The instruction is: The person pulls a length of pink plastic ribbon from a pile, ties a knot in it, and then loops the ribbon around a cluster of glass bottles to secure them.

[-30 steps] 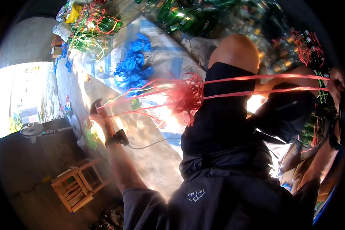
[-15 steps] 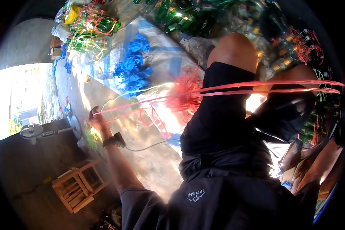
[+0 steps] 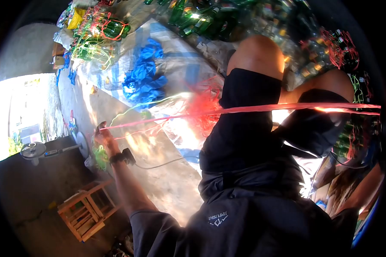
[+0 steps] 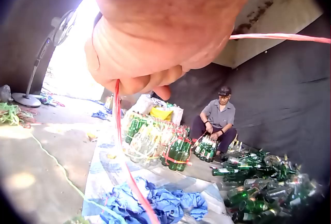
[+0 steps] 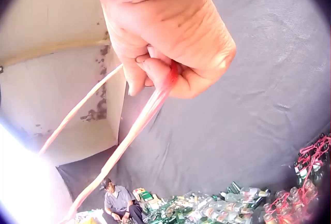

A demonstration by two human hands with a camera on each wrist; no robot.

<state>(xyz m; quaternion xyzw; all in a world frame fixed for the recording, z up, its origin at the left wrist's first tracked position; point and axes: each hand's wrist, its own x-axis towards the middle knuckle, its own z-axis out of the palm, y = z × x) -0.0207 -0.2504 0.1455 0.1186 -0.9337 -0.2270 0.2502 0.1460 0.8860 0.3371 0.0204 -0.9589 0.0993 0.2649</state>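
**Long pinkish-red plastic strands pulled out straight**

The bare left hand is clamped on the strands, its fingers curled round them; the bare right hand pinches them between thumb and fingers. They run across the dark cloth shorts, passing a blurred, bushy red tangle; whether it joins them I cannot tell. Holding the arms so wide probably keeps the strands straight and apart from loose ends. Crumpled blue plastic lies on a white, blue-striped sheet.

Since a second ago, the right hand has left the head view, and the strands cross the shorts lower and closer together.
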